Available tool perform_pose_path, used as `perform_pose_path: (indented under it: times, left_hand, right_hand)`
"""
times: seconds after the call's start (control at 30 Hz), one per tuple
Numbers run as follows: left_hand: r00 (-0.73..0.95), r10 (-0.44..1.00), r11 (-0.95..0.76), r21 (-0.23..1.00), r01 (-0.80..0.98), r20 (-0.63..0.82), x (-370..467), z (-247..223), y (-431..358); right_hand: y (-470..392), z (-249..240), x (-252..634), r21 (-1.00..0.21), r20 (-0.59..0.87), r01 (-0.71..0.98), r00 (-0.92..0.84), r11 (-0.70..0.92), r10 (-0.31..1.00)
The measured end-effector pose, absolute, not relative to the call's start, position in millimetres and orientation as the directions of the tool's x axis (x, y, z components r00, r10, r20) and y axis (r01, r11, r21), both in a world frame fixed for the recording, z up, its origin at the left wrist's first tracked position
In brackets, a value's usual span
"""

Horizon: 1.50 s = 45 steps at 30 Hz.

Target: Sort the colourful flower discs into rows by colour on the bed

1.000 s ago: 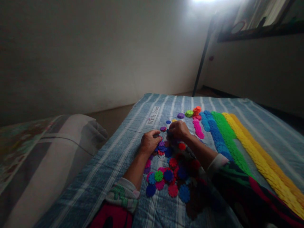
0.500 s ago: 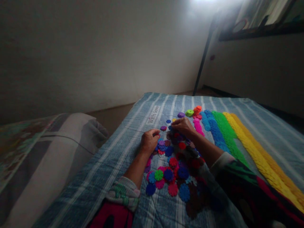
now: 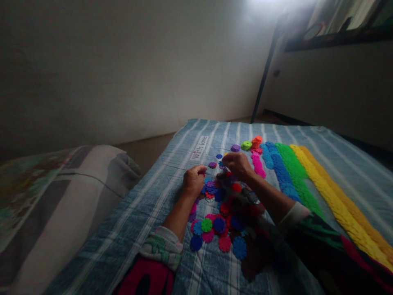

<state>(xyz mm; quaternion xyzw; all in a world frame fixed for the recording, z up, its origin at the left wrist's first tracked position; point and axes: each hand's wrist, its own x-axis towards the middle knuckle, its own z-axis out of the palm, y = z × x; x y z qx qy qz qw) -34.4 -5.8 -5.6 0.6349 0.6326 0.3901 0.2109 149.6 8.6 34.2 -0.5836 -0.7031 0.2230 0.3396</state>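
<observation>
Many round, notched plastic discs [image 3: 219,225] in mixed colours lie in a loose heap on a blue striped cloth [image 3: 159,192]. At the heap's far left edge is my left hand [image 3: 194,180], with thumb and fingers pinched; whatever is between them is hidden. My right hand [image 3: 238,164] bends over the far end of the heap, its fingers drawn together and pointing left. Close below those fingertips sits a small blue disc [image 3: 221,164]; I cannot make out whether it is touched. A purple disc [image 3: 212,165] lies between the two hands.
To the right run long rows of discs sorted by colour: pink [image 3: 258,164], blue [image 3: 281,172], green [image 3: 299,184] and yellow [image 3: 325,196]. Small purple [image 3: 235,148], lime [image 3: 246,145] and orange [image 3: 257,141] piles lie beyond. A grey striped bundle [image 3: 101,176] stands left; a lamp pole [image 3: 264,78] rises behind.
My right hand has shifted very slightly, showing more of the blue disc below its fingertips. My left hand stays nearly in place. The whole view has moved a little.
</observation>
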Motion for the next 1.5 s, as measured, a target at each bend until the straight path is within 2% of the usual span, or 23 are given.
perform_pose_path:
  times: [0.17, 0.47, 0.97, 1.13, 1.33, 1.5]
  left_hand:
    - [-0.088, 0.964, -0.139, 0.760, 0.635, 0.249, -35, -6, -5]
    - [-0.078, 0.965, -0.143, 0.754, 0.642, 0.249, -35, -7, -4]
    - [-0.060, 0.970, -0.152, 0.781, 0.606, 0.234, -36, -4, -5]
    - [-0.039, 0.973, -0.160, 0.784, 0.600, 0.229, -35, 1, -7]
    - [-0.029, 0.966, -0.184, 0.757, 0.627, 0.258, -37, -3, -4]
    - [-0.072, 0.967, -0.140, 0.740, 0.658, 0.246, -36, -6, 0]
  right_hand:
    - [2, 37, 127, -0.602, 0.171, 0.740, -0.246, 0.299, 0.954]
    - [2, 30, 110, -0.454, 0.042, 0.821, -0.368, 0.346, 0.929]
    - [-16, 63, 96, -0.195, -0.167, 0.885, -0.455, 0.424, 0.874]
    - [-19, 64, 92, -0.180, -0.145, 0.871, -0.484, 0.458, 0.863]
    - [-14, 59, 97, -0.227, -0.063, 0.862, -0.477, 0.453, 0.876]
    - [3, 71, 163, -0.233, 0.048, 0.919, -0.316, 0.318, 0.948]
